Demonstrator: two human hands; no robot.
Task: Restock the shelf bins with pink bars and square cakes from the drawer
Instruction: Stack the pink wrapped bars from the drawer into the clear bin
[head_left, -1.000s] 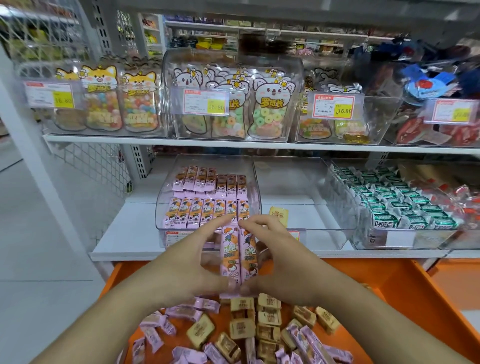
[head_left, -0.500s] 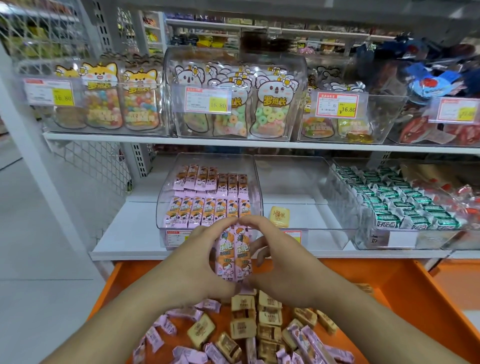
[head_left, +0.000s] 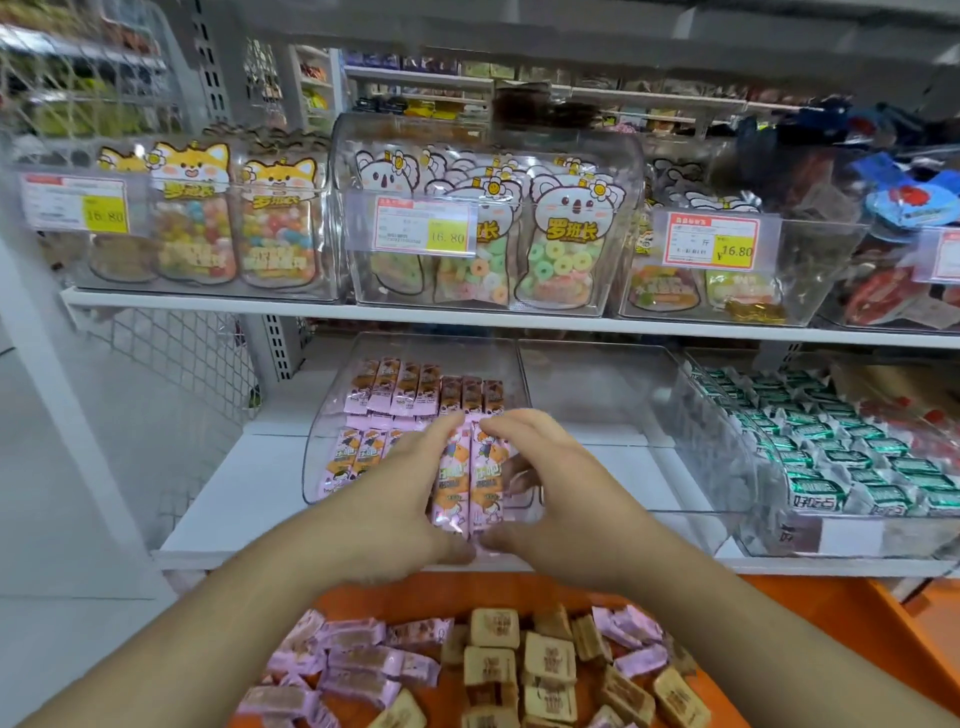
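Note:
My left hand (head_left: 397, 499) and my right hand (head_left: 550, 493) together grip two pink bars (head_left: 470, 478), side by side and upright, at the front of a clear shelf bin (head_left: 322, 447). That bin holds rows of pink bars (head_left: 415, 389) lying flat. The clear bin (head_left: 597, 395) to its right looks almost bare; my right hand hides its front. Below, the orange drawer (head_left: 831, 623) holds loose pink bars (head_left: 353, 660) on the left and tan square cakes (head_left: 545, 665) in the middle.
A bin of green-wrapped snacks (head_left: 831, 457) stands at the right of the same shelf. The upper shelf (head_left: 467, 318) carries clear bins of candy bags with price tags. A white mesh side panel (head_left: 171, 374) and grey floor lie to the left.
Both hands have carried the two pink bars up and forward from above the drawer to the front of the pink-bar bin.

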